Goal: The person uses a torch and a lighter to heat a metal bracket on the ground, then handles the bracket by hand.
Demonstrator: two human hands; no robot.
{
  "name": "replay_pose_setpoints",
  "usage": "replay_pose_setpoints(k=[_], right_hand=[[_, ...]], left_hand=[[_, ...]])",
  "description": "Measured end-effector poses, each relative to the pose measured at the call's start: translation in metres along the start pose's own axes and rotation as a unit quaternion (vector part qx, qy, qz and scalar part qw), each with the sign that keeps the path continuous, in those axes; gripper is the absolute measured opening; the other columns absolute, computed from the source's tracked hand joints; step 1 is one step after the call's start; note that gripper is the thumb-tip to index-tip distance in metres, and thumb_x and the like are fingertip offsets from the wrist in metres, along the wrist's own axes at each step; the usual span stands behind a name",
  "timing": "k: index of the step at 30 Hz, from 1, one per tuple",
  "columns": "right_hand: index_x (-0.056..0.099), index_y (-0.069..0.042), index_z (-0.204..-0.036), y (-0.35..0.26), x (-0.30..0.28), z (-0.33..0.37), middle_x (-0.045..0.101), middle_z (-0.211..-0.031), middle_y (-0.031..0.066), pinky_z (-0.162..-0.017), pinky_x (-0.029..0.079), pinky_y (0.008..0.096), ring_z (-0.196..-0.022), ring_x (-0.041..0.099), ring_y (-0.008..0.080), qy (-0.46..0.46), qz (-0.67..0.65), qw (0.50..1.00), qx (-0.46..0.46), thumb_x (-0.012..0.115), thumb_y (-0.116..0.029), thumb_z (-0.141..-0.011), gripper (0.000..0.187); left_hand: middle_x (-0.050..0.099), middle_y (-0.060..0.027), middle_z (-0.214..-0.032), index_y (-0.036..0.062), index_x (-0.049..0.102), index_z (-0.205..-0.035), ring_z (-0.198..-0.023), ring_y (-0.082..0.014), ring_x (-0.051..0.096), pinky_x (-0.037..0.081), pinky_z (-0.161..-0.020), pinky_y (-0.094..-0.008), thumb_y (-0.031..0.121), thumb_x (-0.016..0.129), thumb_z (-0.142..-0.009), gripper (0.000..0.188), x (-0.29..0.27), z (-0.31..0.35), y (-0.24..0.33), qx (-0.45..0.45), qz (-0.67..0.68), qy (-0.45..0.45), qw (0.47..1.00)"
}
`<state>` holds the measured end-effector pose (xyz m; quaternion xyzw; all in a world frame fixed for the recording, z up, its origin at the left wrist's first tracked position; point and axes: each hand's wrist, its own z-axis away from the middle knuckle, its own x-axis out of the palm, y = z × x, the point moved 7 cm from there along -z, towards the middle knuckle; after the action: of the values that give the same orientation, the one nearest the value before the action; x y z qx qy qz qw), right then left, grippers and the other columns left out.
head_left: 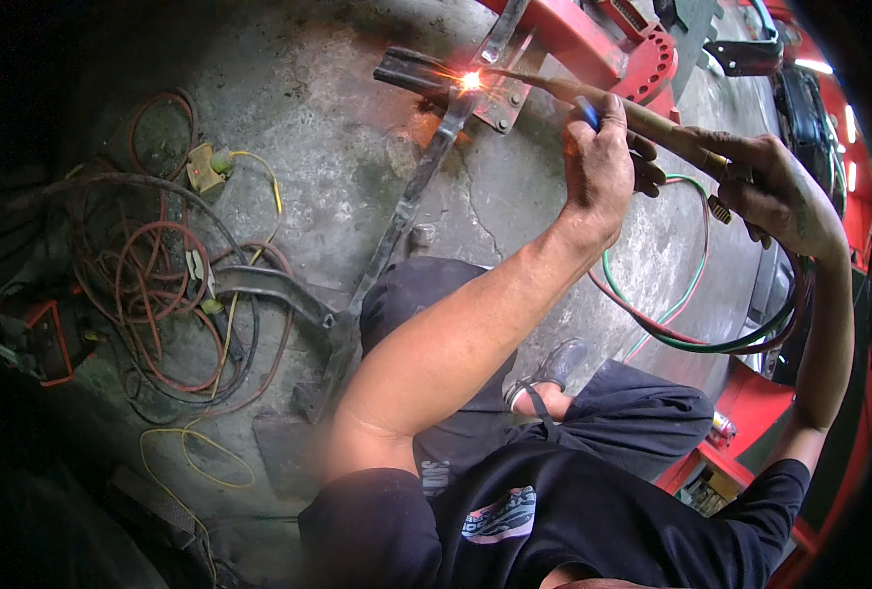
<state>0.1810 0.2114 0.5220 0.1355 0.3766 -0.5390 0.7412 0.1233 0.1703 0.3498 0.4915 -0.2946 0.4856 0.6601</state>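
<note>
My right hand (777,194) is wrapped round the rear handle of a gas torch (657,126), by its brass fittings. Further along, my left hand (598,162) closes round the torch's body, and a small blue object (587,112) shows by its thumb. The torch points to the left. At its tip a bright orange glow with sparks (470,80) sits on a long dark metal bar (411,191). A short dark metal channel (411,71) lies beside the glow, and a bolted plate (501,110) sits just to its right.
Red and green hoses (691,339) loop down from the torch on the right. Tangled cables (161,265) and a red-black box (38,339) lie on the concrete floor at left. A red steel frame (578,39) stands at the far side. My sandalled foot (558,363) is below.
</note>
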Motion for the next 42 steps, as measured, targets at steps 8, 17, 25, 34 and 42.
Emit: replay_pose_setpoints(k=[8,17,25,34,42], right_hand=[[0.050,-0.006,-0.148,0.004,0.000,-0.001,0.061,-0.067,0.0066,-0.040,0.043,0.0270,-0.044,0.052,0.0089,-0.007,0.004,1.000,-0.007,0.058,-0.022,-0.082,0.069],[0.050,-0.005,-0.147,0.008,0.004,-0.003,0.062,-0.067,0.0055,-0.039,0.045,0.0246,-0.044,0.054,0.0081,-0.008,-0.010,1.000,-0.016,0.058,-0.022,-0.092,0.059],[0.050,-0.004,-0.148,0.012,0.004,-0.001,0.061,-0.066,0.0050,-0.038,0.044,0.0242,-0.043,0.053,0.0074,0.000,-0.019,1.000,-0.010,0.059,-0.025,-0.095,0.057],[0.051,-0.003,-0.146,0.018,0.006,0.001,0.062,-0.067,0.0046,-0.039,0.044,0.0239,-0.044,0.053,0.0072,0.010,-0.031,0.999,0.000,0.061,-0.025,-0.093,0.059],[0.052,-0.005,-0.146,0.018,0.010,0.001,0.064,-0.069,0.0050,-0.041,0.045,0.0239,-0.045,0.054,0.0073,0.000,-0.050,0.999,0.004,0.060,-0.022,-0.089,0.061]], left_hand=[[0.064,-0.0106,-0.076,0.0028,0.059,-0.099,-0.055,-0.0210,0.064,0.053,-0.050,-0.0327,0.038,0.039,-0.109,0.042,-0.001,-0.002,-0.002,-0.003,-0.001,-0.001,1.000],[0.065,-0.0105,-0.076,0.0027,0.059,-0.099,-0.055,-0.0210,0.064,0.053,-0.050,-0.0330,0.038,0.039,-0.109,0.041,-0.004,-0.003,-0.003,0.001,0.004,0.007,1.000],[0.065,-0.0112,-0.078,0.0030,0.056,-0.102,-0.057,-0.0206,0.064,0.054,-0.051,-0.0340,0.036,0.039,-0.109,0.038,-0.002,-0.002,-0.004,-0.012,0.008,-0.005,1.000],[0.059,-0.0079,-0.070,0.0019,0.056,-0.095,-0.045,-0.0159,0.057,0.047,-0.036,-0.0283,0.034,0.041,-0.109,0.038,0.000,-0.005,-0.006,0.016,0.039,0.013,0.999],[0.059,-0.0083,-0.069,0.0016,0.055,-0.094,-0.043,-0.0170,0.058,0.046,-0.034,-0.0287,0.034,0.039,-0.109,0.039,-0.002,-0.006,-0.009,0.013,0.051,0.027,0.998]])
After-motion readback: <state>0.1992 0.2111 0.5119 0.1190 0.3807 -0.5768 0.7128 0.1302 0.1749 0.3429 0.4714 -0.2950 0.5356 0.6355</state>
